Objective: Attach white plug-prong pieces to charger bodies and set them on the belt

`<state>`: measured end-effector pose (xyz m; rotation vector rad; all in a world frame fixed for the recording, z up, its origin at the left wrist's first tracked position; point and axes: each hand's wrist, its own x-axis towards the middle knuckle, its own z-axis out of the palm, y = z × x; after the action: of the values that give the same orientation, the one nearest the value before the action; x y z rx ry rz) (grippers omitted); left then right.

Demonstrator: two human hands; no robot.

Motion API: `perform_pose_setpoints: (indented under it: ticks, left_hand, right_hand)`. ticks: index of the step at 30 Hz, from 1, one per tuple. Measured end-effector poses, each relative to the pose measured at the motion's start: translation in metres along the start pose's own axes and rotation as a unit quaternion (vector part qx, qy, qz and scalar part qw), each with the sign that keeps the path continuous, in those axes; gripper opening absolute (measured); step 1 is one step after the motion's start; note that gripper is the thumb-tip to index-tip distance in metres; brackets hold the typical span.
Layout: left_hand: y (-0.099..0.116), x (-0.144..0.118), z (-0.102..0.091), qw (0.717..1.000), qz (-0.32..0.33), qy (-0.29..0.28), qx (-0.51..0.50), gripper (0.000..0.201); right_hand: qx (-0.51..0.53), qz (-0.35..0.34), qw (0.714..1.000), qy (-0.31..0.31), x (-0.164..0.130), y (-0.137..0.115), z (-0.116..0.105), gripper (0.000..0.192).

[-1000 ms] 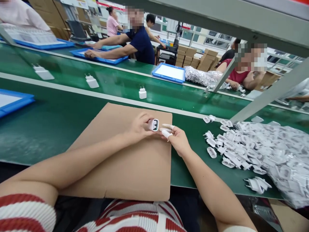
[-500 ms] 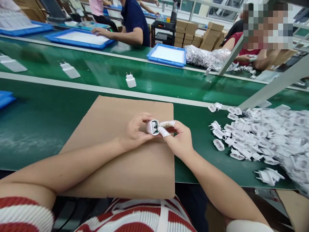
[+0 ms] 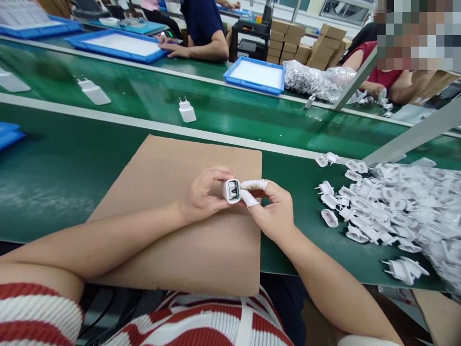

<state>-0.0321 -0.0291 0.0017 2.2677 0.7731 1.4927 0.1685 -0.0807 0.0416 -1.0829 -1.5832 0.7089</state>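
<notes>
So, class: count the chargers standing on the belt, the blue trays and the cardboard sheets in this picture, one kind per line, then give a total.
Chargers on the belt: 3
Blue trays: 4
Cardboard sheets: 1
Total: 8

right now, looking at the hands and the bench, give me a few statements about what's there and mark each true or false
1. The left hand holds a small white charger shell above the cardboard sheet. True.
2. The right hand is bare on every finger. False: white covers sit on the thumb and forefinger tips.
3. A heap of white plug parts lies to the right on the green bench. True.
4. The blue tray across the belt is piled with chargers. False: it shows only a flat white inside.
5. A finished charger stands on the belt with its pins up. True.
</notes>
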Motion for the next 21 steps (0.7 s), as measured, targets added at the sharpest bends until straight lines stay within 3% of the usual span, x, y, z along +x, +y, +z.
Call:
perform_pose_setpoints:
  ticks: [4,10,16,21]
  left_hand:
    - [-0.0015,-0.0012,-0.0004,1.000,-0.021,-0.010,0.001,0.048]
    - [-0.0024,-0.0001,-0.0032,1.000,0.002,-0.019,0.010,0.046]
    - [0.0009,0.0032,-0.0029,0.998,0.057,-0.021,0.018,0.045]
    - [0.0044,0.0054,-0.0035,0.995,0.081,-0.029,0.047,0.040]
  right_hand:
    - [0.023,0.023,0.999,-0.001,0.0002,-0.0013,0.0000,0.011]
    - [0.017,0.006,1.000,-0.002,0.0004,-0.0011,0.0011,0.009]
    - [-0.100,-0.142,0.985,-0.005,0.0010,0.0030,-0.0025,0.015]
    - [-0.195,-0.188,0.962,-0.022,0.0012,0.0084,-0.0057,0.015]
